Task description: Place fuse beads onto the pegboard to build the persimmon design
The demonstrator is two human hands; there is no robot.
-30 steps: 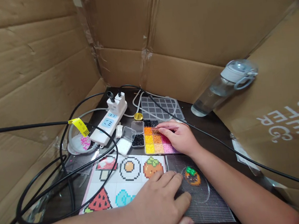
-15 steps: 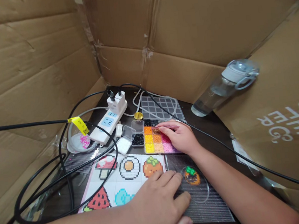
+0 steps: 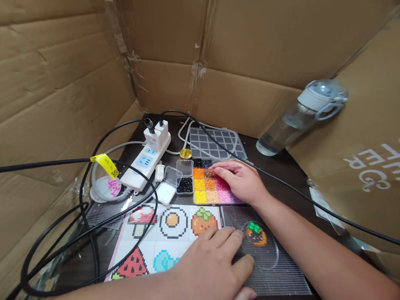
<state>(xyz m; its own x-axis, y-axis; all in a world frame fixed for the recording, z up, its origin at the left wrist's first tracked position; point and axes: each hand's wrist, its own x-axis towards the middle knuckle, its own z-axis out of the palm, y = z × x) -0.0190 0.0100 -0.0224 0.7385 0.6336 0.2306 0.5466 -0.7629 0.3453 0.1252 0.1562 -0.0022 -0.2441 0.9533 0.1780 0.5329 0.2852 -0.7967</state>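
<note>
My right hand (image 3: 243, 181) pinches slim pink tweezers (image 3: 219, 168), their tip over the brown cells of a sectioned bead box (image 3: 199, 186). Its cells hold black, orange, yellow, peach and pink beads; my hand covers its right side. Palm down, my left hand (image 3: 219, 256) rests with fingers apart across the pattern sheet (image 3: 172, 246) and the left edge of a clear pegboard (image 3: 286, 273). On that board lies a part-filled persimmon of beads (image 3: 256, 234), orange outline with green leaves. The printed persimmon (image 3: 203, 221) shows just beyond my left fingers.
Small open boxes hold black beads (image 3: 184, 185) and white beads (image 3: 164, 193). A white power strip (image 3: 144, 162) stands behind, with black cables (image 3: 88, 241) looping at left. A water bottle (image 3: 299, 117) stands at right. Cardboard walls (image 3: 245, 37) enclose the table.
The view has shifted very slightly. My right hand stays over the bead box with the tweezers, and my left hand keeps its place.
</note>
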